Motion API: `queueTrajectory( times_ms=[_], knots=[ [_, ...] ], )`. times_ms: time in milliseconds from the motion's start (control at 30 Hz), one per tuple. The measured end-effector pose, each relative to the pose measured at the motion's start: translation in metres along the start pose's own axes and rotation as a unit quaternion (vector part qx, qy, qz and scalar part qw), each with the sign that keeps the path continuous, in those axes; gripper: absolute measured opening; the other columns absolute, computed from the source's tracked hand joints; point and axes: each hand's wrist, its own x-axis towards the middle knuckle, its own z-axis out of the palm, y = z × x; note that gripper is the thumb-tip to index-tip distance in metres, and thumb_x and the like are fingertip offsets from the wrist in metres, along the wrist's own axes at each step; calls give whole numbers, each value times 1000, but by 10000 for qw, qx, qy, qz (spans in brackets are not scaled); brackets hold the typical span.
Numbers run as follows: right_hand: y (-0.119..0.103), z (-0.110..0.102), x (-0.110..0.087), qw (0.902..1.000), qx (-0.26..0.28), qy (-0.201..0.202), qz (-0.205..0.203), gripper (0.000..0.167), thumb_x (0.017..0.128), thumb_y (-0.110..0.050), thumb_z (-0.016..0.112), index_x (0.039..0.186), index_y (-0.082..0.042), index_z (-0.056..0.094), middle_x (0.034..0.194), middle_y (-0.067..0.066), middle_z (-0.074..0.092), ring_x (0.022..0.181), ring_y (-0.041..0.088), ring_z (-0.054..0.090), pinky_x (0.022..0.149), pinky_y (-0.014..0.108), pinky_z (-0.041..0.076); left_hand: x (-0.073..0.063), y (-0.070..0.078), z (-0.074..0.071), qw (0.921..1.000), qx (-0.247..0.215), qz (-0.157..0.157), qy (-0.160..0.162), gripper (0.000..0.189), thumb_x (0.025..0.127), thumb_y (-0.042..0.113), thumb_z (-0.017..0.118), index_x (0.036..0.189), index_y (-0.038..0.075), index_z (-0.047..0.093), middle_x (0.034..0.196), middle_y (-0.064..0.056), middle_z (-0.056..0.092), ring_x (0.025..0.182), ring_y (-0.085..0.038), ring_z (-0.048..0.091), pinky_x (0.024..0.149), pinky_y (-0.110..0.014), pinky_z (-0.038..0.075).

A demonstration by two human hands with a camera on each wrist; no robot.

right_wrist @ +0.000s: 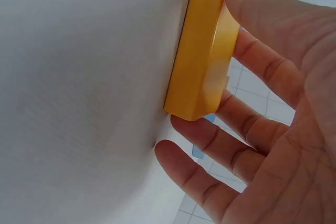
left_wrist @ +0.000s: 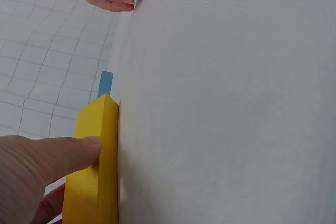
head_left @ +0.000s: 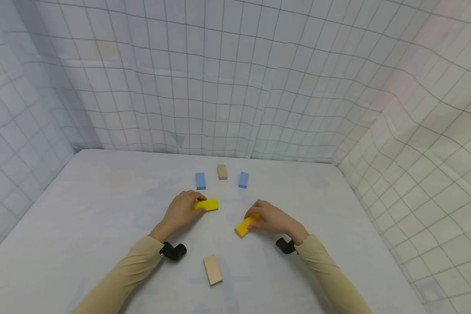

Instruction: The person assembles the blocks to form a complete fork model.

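In the head view my left hand (head_left: 180, 211) grips a bright yellow block (head_left: 211, 204), its thumb on the near side. The left wrist view shows that thumb pressed on the face of the yellow block (left_wrist: 84, 195), whose lower edge lies at or very near the white surface. My right hand (head_left: 273, 219) holds an orange-yellow block (head_left: 242, 228) at the block's far end, slanted on the table. Up close in the right wrist view, thumb and fingers sit on opposite sides of the orange-yellow block (right_wrist: 198, 56), with the outer fingers spread.
Beyond the hands lie a blue block (head_left: 200, 181), a wooden block (head_left: 222, 172) and another blue block (head_left: 243, 179). Closer to me is a second wooden block (head_left: 213, 270). A grid-patterned curtain (head_left: 235, 87) encloses the white table (head_left: 102, 196) at the back and sides.
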Motion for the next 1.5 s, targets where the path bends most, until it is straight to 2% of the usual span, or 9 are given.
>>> queueTrajectory(
  times_ms=[167,400,567,967,1267,1500],
  knots=[
    [1,2,-4,9999,55,108,-5,26,85,-31,72,106,-18,64,105,-5,56,95,14,48,86,34,43,1,2,1,9999,-113,-5,33,24,82,15,74,104,6,67,97,-6,66,86,-23,56,78,-41,45],
    [4,5,-6,9995,-21,304,-99,27,84,-33,74,104,-18,64,101,-10,58,91,13,47,81,32,42,0,4,0,9994,-259,-220,-89,25,82,15,73,105,8,66,101,-6,65,89,-24,59,78,-42,49],
    [6,7,-9,9992,45,407,-10,25,84,-31,73,104,-19,65,99,-11,59,89,11,47,79,31,43,-1,5,1,9990,-341,-247,-129,23,83,17,74,104,10,68,99,-6,65,84,-22,60,73,-40,49],
    [8,9,-13,9972,26,730,-158,22,87,-19,71,107,-15,64,102,-6,60,84,13,49,76,31,45,-2,6,-5,9990,-158,-395,-144,27,84,19,74,108,9,71,96,-5,63,83,-21,59,71,-39,49],
    [7,16,-11,9953,-84,935,-249,21,86,-22,72,106,-17,65,93,-9,60,76,9,49,69,28,45,-5,5,-12,9989,-390,-239,79,25,84,17,74,107,9,70,96,-4,63,79,-19,58,63,-33,48],
    [3,17,-8,9965,53,837,-39,22,86,-27,72,105,-20,64,81,-14,57,70,7,50,65,25,44,-7,9,-15,9970,-741,-231,82,26,85,19,73,107,7,67,100,-4,66,81,-20,61,67,-35,50]
  ],
)
